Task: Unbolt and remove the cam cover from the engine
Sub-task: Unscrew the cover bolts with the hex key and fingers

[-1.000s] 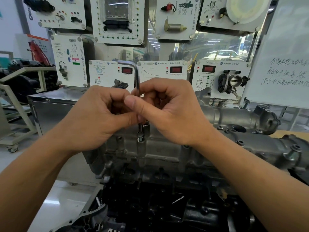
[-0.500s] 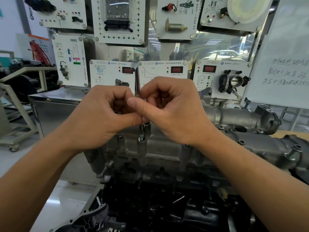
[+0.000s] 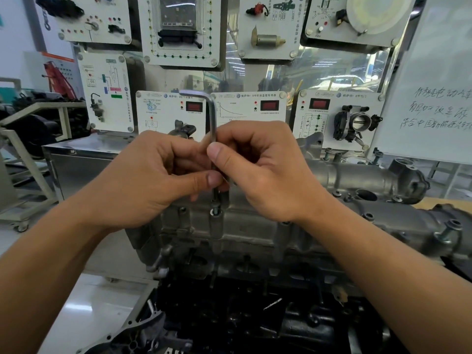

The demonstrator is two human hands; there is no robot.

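Both hands pinch the upright shaft of a silver L-shaped hex key (image 3: 212, 116), whose short arm points left at the top. The left hand (image 3: 143, 180) grips it between curled fingers and thumb, and the right hand (image 3: 263, 169) closes on it just above. The key's lower end sits in a small steel bolt (image 3: 215, 210) on the near edge of the grey cast-metal cam cover (image 3: 255, 227), which lies on top of the dark engine (image 3: 242, 315). White training panels (image 3: 171, 111) hang behind.
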